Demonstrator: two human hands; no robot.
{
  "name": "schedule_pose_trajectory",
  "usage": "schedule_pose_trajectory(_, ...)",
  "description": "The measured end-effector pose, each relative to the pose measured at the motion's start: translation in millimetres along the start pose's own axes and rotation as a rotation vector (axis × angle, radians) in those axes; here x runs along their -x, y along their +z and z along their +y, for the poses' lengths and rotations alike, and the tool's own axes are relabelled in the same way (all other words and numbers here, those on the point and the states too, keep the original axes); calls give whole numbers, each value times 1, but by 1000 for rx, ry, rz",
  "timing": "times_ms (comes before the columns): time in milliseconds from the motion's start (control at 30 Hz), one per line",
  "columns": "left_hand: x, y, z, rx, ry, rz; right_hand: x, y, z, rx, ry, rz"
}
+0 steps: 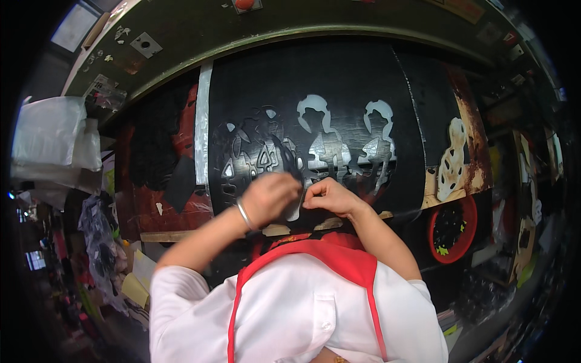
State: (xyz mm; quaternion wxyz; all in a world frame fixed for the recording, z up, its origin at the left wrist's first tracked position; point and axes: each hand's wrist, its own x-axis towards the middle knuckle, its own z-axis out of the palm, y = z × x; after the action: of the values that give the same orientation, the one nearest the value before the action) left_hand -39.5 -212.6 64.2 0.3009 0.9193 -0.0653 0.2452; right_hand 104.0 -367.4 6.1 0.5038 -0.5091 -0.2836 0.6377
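My left hand (272, 197), with a silver bangle at its wrist, is curled and slightly blurred near the front edge of the black work surface. Close beside it, my right hand (330, 197) pinches thumb and forefinger together. Between them runs a thin flat piece (293, 212), pale grey at its near end; the left hand covers part of it. What exactly each set of fingertips grips is too small to make out. Just beyond lie dark shoe-upper-like cut-outs (266, 154) with openings. To the right, two more flat cut-outs (325, 145) (378, 145) show pale and shiny areas.
A white piece with dark oval holes (452, 160) lies at the right end of the table. Below it stands a red basin (433, 236) holding black and yellow-green scraps. Dark pieces (157, 142) are heaped at the left. A greenish ledge (254, 42) bounds the far side.
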Motion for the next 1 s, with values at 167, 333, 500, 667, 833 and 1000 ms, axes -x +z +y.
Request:
schedule_pose_trajectory(167, 53, 28, 8, -103, -55, -72, -9, -3, 1, -188, -45, -39)
schedule_pose_trajectory(333, 32, 18, -10, 519, -769, 254, 16, 15, -33, 268, 23, 195)
schedule_pose_trajectory(500, 23, -1, -36, 1290, -1015, 310, 26, 51, -45, 817, -364, 524)
schedule_pose_trajectory(667, 22, -1, -28, 1008, -968, 85, -17, 64, -22, 319, 15, 350)
schedule_pose_trajectory(833, -4, -20, -18, 857, -1105, 214, -22, 63, 3, 89, -240, 339)
schedule_pose_trajectory(1000, -55, -81, -70, 828, -834, 658, -18, 53, -1, 540, -513, 479)
